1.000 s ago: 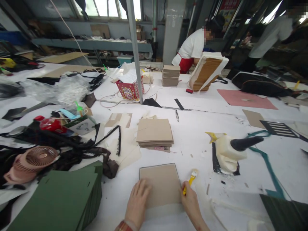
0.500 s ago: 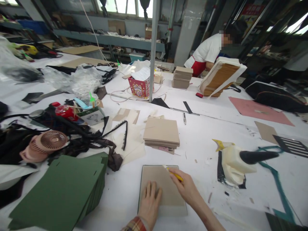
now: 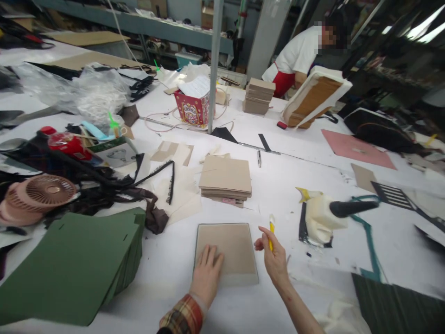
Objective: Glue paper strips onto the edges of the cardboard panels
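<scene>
1. Currently, a beige board (image 3: 238,253) lies flat on the white worktop (image 3: 167,290), lower centre of the frame; a thin dark border shows at its far edge, a paler strip along its near edge.
2. Left hand (image 3: 207,269): laid palm-down on the board's left part, digits a little spread, grasping nothing. Judged reason: light pressure to stop the board sliding.
3. Right hand (image 3: 274,260): curled round a yellow-handled brush (image 3: 271,227), just right of the board and apart from it, index finger extended. Bristles point toward the top of the frame; presumably this grip leaves the tip free and off the skin.
4. Stack of similar boards (image 3: 225,176): centre of frame, just beyond the single board, likely there for easy reach.
5. Pile of green sheets (image 3: 76,260): lower left, probably set aside to leave elbow room.
6. Cream-coloured container (image 3: 320,220) with black projecting part: right of centre, on the brush side; contents cannot be told.
</scene>
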`<act>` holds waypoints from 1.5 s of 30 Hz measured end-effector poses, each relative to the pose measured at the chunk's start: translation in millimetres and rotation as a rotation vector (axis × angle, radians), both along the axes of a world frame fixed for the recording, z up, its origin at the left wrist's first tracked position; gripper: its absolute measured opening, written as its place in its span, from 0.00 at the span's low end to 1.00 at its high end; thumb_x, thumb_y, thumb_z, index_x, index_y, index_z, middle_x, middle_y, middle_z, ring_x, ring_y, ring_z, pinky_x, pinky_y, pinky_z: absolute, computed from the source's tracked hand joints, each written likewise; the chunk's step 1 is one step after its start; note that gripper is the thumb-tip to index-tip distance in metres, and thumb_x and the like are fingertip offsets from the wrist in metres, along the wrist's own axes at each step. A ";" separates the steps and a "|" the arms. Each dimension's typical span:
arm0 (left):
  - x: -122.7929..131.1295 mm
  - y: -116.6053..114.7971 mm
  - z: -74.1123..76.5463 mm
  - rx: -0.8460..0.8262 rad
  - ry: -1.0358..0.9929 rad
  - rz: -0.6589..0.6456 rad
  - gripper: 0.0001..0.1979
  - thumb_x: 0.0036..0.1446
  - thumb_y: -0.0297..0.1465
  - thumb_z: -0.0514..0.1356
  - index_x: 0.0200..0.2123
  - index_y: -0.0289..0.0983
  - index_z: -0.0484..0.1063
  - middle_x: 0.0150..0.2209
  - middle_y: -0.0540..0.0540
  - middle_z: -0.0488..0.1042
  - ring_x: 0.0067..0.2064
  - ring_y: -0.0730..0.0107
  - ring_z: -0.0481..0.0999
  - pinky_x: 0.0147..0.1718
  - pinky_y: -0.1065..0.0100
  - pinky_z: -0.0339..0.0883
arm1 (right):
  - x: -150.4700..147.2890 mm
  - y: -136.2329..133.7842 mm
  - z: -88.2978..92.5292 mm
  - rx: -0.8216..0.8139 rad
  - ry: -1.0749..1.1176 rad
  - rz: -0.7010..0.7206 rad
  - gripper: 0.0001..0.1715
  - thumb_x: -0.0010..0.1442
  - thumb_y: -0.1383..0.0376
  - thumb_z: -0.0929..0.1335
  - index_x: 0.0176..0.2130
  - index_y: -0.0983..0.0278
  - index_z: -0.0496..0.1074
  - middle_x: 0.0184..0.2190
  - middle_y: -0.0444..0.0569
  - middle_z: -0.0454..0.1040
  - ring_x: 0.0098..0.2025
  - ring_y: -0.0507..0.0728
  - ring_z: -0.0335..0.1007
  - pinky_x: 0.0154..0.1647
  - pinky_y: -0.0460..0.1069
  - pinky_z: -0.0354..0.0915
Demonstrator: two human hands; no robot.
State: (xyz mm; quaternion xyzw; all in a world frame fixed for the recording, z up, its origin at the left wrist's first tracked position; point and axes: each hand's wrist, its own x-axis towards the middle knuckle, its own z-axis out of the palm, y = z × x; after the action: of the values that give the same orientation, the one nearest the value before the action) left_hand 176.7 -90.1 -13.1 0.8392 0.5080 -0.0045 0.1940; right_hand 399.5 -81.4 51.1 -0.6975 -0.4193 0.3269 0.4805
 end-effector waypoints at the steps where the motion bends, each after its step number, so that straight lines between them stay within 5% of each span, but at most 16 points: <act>1: -1.4 1.2 2.5 0.000 -0.011 0.001 0.30 0.51 0.20 0.51 0.58 0.44 0.61 0.63 0.45 0.58 0.66 0.57 0.49 0.61 0.56 0.53 | 5.5 -13.3 -6.1 -0.021 -0.015 -0.054 0.23 0.64 0.52 0.59 0.47 0.65 0.68 0.26 0.45 0.71 0.27 0.52 0.68 0.30 0.47 0.68; 6: -4.6 6.1 7.3 0.028 -0.019 -0.034 0.25 0.54 0.22 0.51 0.56 0.41 0.63 0.61 0.45 0.60 0.64 0.60 0.53 0.60 0.60 0.55 | 5.9 -64.0 -31.3 -0.121 -0.041 -0.186 0.22 0.63 0.49 0.59 0.38 0.65 0.68 0.28 0.48 0.73 0.28 0.53 0.70 0.28 0.47 0.68; 9: -3.2 7.0 8.1 0.050 -0.013 -0.066 0.23 0.57 0.25 0.50 0.56 0.42 0.63 0.60 0.45 0.60 0.63 0.60 0.54 0.58 0.61 0.59 | 1.0 -75.4 -34.4 -0.167 -0.092 -0.206 0.26 0.64 0.50 0.57 0.46 0.66 0.69 0.26 0.47 0.73 0.26 0.53 0.69 0.28 0.47 0.67; 15: 0.8 5.4 9.4 0.113 0.006 -0.090 0.23 0.58 0.27 0.51 0.57 0.47 0.61 0.58 0.44 0.60 0.63 0.58 0.53 0.56 0.60 0.60 | 25.2 -73.3 -14.9 -0.186 -0.381 -0.184 0.25 0.61 0.51 0.61 0.50 0.60 0.72 0.31 0.49 0.74 0.32 0.55 0.71 0.33 0.47 0.66; 18: 0.1 5.1 7.5 0.120 -0.006 -0.096 0.22 0.58 0.29 0.51 0.57 0.46 0.62 0.59 0.44 0.59 0.63 0.57 0.53 0.57 0.59 0.58 | 34.9 -70.2 -12.1 -0.186 -0.363 -0.153 0.25 0.64 0.53 0.58 0.52 0.61 0.71 0.26 0.46 0.72 0.27 0.53 0.69 0.30 0.45 0.65; 24: -2.6 5.5 0.8 0.123 -0.029 -0.094 0.23 0.56 0.28 0.53 0.55 0.45 0.64 0.60 0.44 0.60 0.63 0.56 0.53 0.58 0.56 0.57 | 24.9 -62.6 -10.1 -0.154 -0.594 -0.053 0.25 0.66 0.55 0.56 0.57 0.59 0.66 0.30 0.49 0.72 0.32 0.55 0.69 0.33 0.48 0.64; 28: -2.7 5.4 -2.8 0.092 -0.034 -0.087 0.26 0.52 0.25 0.54 0.55 0.47 0.64 0.62 0.46 0.59 0.64 0.54 0.52 0.60 0.53 0.56 | 20.8 -47.7 4.8 -0.147 -0.681 0.027 0.24 0.65 0.54 0.59 0.56 0.58 0.67 0.29 0.50 0.72 0.33 0.57 0.69 0.36 0.51 0.65; 32: -0.7 5.7 -0.9 0.011 -0.020 -0.058 0.31 0.48 0.22 0.55 0.57 0.48 0.62 0.64 0.46 0.57 0.65 0.52 0.51 0.61 0.50 0.53 | 1.9 -10.4 23.3 -0.049 -0.369 0.213 0.20 0.65 0.57 0.60 0.52 0.60 0.70 0.44 0.52 0.75 0.46 0.58 0.71 0.47 0.52 0.66; 36: 1.5 6.3 1.1 -0.065 -0.019 -0.028 0.33 0.47 0.22 0.55 0.57 0.48 0.61 0.64 0.45 0.56 0.66 0.51 0.48 0.61 0.47 0.50 | -45.4 40.5 34.4 -0.036 -0.155 0.495 0.16 0.63 0.59 0.62 0.47 0.59 0.74 0.44 0.47 0.77 0.45 0.57 0.72 0.47 0.50 0.67; 41: 1.2 7.1 -2.7 -0.118 -0.091 0.021 0.30 0.49 0.29 0.58 0.58 0.48 0.60 0.65 0.44 0.54 0.66 0.51 0.47 0.62 0.47 0.47 | -92.4 81.6 28.2 -0.043 -0.244 0.723 0.15 0.61 0.62 0.63 0.43 0.58 0.77 0.36 0.45 0.79 0.37 0.56 0.74 0.40 0.48 0.66; 45: -0.2 7.5 0.5 -0.162 -0.130 0.051 0.26 0.51 0.32 0.59 0.55 0.46 0.64 0.65 0.44 0.54 0.67 0.50 0.45 0.63 0.48 0.45 | -73.0 84.3 23.0 -0.127 -0.462 0.739 0.15 0.61 0.62 0.62 0.39 0.58 0.77 0.31 0.46 0.79 0.32 0.56 0.73 0.36 0.47 0.63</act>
State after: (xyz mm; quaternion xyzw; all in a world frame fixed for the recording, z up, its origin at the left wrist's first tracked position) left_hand 176.5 -82.6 -12.6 0.8062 0.5134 0.0137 0.2938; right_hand 326.5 2.9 74.1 -0.5837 -0.7161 0.3372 0.1812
